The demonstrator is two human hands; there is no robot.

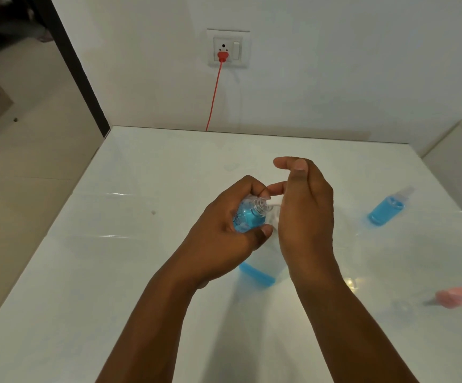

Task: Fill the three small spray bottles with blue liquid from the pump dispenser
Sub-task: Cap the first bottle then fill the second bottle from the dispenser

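Step in hand, I judge: filling. Left hand [232, 225] fingers wrapped round small bottle [248, 217], mouth at pump spout [275, 207]; right hand [304, 214] fingers loose over pump head. I'd press next, mouth kept under spout.

Soft dim indoor light, glare streaks on the glossy table [113, 272], blurred, bowed edges.
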